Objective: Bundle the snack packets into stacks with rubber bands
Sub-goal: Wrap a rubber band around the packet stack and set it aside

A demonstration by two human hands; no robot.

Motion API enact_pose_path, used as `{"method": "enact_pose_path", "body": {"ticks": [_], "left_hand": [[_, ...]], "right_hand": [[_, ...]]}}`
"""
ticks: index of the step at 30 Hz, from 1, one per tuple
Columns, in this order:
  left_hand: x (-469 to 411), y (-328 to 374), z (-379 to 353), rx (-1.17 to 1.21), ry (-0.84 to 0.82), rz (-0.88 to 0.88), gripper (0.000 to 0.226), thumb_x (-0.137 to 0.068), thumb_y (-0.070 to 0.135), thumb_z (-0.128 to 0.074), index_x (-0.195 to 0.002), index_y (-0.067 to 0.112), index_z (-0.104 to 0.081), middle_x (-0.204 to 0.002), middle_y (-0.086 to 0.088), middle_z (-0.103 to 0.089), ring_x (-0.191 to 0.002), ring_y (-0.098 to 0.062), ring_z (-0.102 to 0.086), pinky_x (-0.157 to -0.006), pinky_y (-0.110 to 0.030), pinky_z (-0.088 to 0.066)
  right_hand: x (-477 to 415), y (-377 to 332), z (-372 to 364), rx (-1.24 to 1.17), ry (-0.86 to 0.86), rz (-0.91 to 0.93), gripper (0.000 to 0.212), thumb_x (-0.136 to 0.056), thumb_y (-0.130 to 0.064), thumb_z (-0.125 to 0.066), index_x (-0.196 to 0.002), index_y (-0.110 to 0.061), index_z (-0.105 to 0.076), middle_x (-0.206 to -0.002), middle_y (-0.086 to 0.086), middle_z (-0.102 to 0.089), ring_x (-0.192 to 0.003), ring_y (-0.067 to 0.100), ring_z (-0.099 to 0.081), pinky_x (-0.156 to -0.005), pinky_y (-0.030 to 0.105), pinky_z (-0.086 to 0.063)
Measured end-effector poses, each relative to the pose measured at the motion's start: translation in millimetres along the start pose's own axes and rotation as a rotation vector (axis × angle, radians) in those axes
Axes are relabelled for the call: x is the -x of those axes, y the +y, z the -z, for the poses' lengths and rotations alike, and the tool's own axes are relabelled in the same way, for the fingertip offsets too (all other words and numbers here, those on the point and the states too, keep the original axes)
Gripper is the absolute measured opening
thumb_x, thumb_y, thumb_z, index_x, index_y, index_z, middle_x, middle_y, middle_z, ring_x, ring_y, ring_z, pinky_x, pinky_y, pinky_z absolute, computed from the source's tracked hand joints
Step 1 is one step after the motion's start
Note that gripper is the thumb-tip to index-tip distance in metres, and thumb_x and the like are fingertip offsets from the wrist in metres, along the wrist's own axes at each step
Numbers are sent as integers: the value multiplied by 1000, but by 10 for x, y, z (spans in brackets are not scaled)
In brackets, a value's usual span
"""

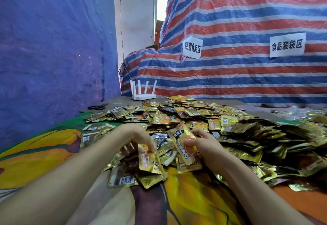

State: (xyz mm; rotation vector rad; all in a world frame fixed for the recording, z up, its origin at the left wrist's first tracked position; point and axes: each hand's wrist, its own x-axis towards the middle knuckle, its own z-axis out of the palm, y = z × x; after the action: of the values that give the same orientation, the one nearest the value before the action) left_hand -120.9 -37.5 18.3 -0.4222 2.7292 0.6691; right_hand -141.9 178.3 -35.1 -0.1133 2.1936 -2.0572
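Observation:
A big heap of gold snack packets (203, 118) covers the table from the middle to the right edge. My left hand (136, 136) reaches down at the heap's near edge and pinches the top of one gold packet (148, 161) that hangs below the fingers. My right hand (205, 145) grips another gold packet (182, 140) with an orange print, held tilted, thumb on its face. No rubber band shows on either hand.
Black scissors (97, 107) lie at the far left of the table, a white router (143, 94) with several antennas stands behind the heap. Blue tarp wall (53, 48) on the left, striped tarp (230, 74) behind. A colourful printed cloth (44, 154) covers the near table.

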Motion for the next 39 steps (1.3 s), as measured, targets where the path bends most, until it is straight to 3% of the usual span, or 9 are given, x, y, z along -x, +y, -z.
{"method": "enact_pose_path", "body": {"ticks": [4, 8, 12, 14, 23, 28, 34, 36, 39], "left_hand": [[140, -15, 84, -24, -132, 80, 59, -84, 44, -76, -127, 10, -55, -122, -15, -61, -110, -31, -64, -84, -45, -60], [181, 10, -75, -158, -103, 113, 78, -89, 48, -70, -145, 3, -40, -137, -17, -54, -114, -31, -64, -59, -33, -57], [215, 22, -90, -92, 51, 32, 64, -90, 39, -71, -138, 3, -49, -138, -14, -55, -124, -29, -59, -101, -39, -51], [234, 31, -48, -27, 96, -7, 55, -88, 28, -75, -130, -2, -55, -131, -17, -61, -116, -30, -64, -99, -42, -53], [159, 34, 265, 893, 296, -332, 25, -73, -15, -74, -91, 0, -66, -88, -19, -74, -71, -27, -72, -48, -26, -53], [-34, 23, 67, 1294, 70, -463, 21, -72, -1, -72, -81, 17, -78, -94, -10, -78, -93, -28, -70, -79, -54, -55], [-230, 21, -391, 1674, -54, -505, 38, -73, 5, -67, -110, 11, -68, -101, -17, -74, -104, -33, -66, -84, -53, -49], [-232, 43, -411, 1687, -85, -498, 45, -74, 7, -66, -118, 7, -64, -101, -18, -74, -96, -31, -70, -83, -54, -49], [-208, 108, -342, 1664, -14, -544, 45, -72, 10, -68, -117, 4, -64, -96, -16, -75, -94, -30, -70, -94, -59, -48]], "right_hand": [[-18, 4, 0, -33, 9, 46, 29, -91, -4, -69, -115, -20, -64, -106, 17, -69, -84, 28, -66, -61, 35, -52], [-10, 7, -16, -22, -24, 45, 24, -93, -7, -68, -110, -24, -64, -107, 16, -69, -90, 30, -67, -66, 39, -56], [-5, 1, -7, -6, -26, 50, 26, -92, -6, -68, -113, -22, -64, -107, 15, -69, -89, 30, -68, -67, 40, -56], [-8, 2, 3, -9, -17, 61, 30, -90, -4, -70, -112, -24, -63, -108, 14, -68, -93, 31, -69, -68, 39, -56], [-113, 33, 48, -176, 145, 144, 25, -88, -10, -75, -85, -33, -65, -95, 7, -74, -94, 34, -71, -87, 58, -57], [-140, 19, 70, -250, 176, 192, 19, -90, -16, -75, -102, -29, -67, -86, 0, -78, -79, 23, -76, -75, 46, -62], [-85, -18, 96, -290, 182, 263, 60, -88, -16, -75, -144, -13, -52, -112, 7, -74, -93, 26, -74, -79, 44, -62], [-82, -29, 112, -303, 197, 282, 52, -90, -16, -73, -138, -21, -56, -112, 5, -73, -99, 28, -72, -93, 51, -56], [-90, -32, 109, -282, 197, 279, 20, -96, -18, -65, -97, -39, -65, -105, 1, -74, -98, 26, -70, -93, 50, -55]]}}
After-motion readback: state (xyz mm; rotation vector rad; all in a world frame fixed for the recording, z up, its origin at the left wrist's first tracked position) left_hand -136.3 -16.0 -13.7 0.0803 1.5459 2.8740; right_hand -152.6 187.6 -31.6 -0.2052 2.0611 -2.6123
